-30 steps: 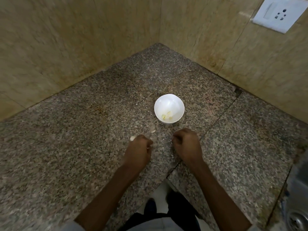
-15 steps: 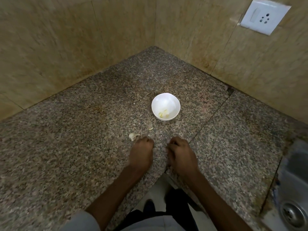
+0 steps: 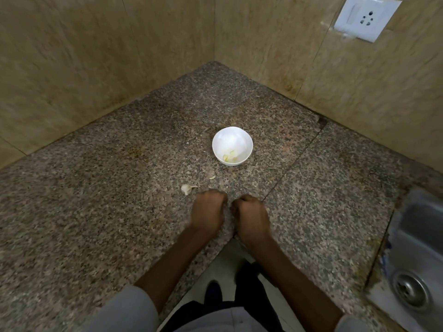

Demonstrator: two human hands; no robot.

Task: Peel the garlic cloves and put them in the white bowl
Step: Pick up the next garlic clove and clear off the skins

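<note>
White bowl (image 3: 230, 137) is seen on granite countertop (image 3: 96, 212), with a few peeled cloves (image 3: 229, 158) lying in its near side. One unpeeled garlic clove (image 3: 186, 188) and a small pale scrap (image 3: 212, 177) are laid on the stone between bowl and hands. Left hand (image 3: 208, 212) and right hand (image 3: 252, 218) are held knuckles-up just beside each other, fingers curled under; anything gripped is hidden. Steel sink (image 3: 418, 238) is seen at right, wall socket (image 3: 366, 17) top right.

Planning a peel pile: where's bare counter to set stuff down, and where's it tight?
Free: wide counter left of the left hand, out to the wall; the corner behind the white bowl; the slab between right hand, bowl and sink. Tight: between the hands and bowl, where a garlic clove and peel scrap lie.
</note>
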